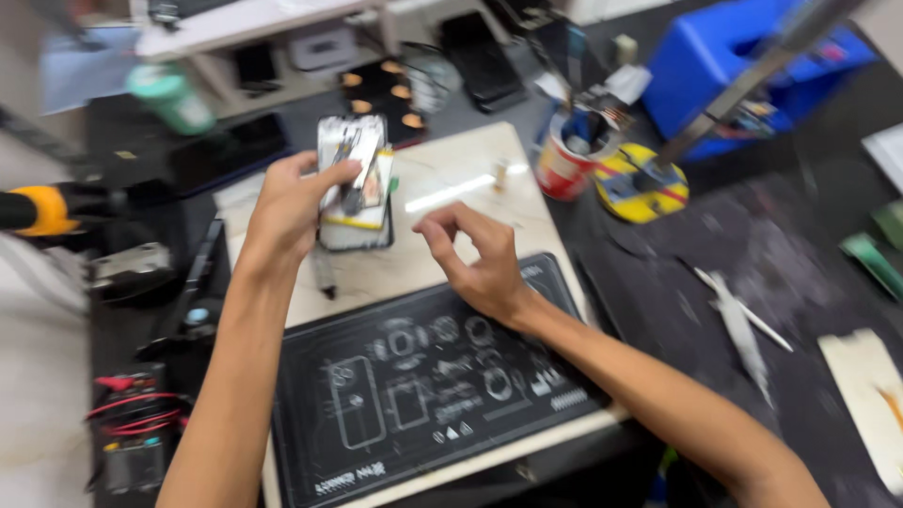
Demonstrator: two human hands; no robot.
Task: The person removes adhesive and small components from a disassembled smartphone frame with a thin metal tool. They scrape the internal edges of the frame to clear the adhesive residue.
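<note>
Bench (pixel 752 245): your dark, cluttered top.
Board (pixel 451 188): pale slab lying before you.
Mat (pixel 423 386): black, on the board.
Cup (pixel 564 165): right of board.
Tweezers (pixel 743 320): far right.

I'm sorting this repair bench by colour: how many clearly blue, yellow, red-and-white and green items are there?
Blue bin: 1
Yellow round base: 1
Red-and-white cup: 1
Green-capped container: 1
Total: 4
The left hand holds an opened phone; the right hand hovers empty beside it.
</note>
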